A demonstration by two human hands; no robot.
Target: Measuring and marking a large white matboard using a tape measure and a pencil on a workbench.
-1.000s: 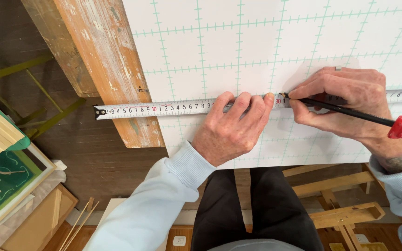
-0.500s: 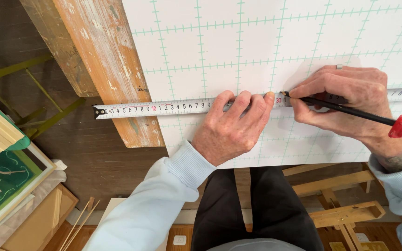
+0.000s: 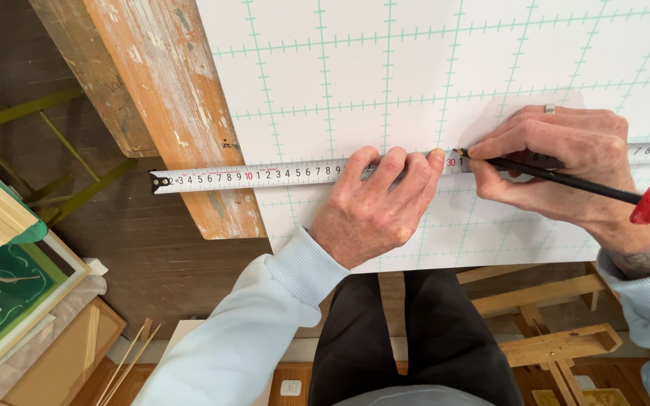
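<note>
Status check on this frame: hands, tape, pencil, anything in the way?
Left hand pressing tape measure flat on gridded white board. Right hand holds pencil, tip at tape's edge. Nothing in the way.

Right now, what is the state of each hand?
Left hand: open, fingers pressing the white metal tape measure flat.
Right hand: closed on the black pencil with red cap.

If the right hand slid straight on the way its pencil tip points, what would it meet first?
Probably the left hand's fingertips, pressing the tape measure just left of the pencil tip on the white board.
</note>
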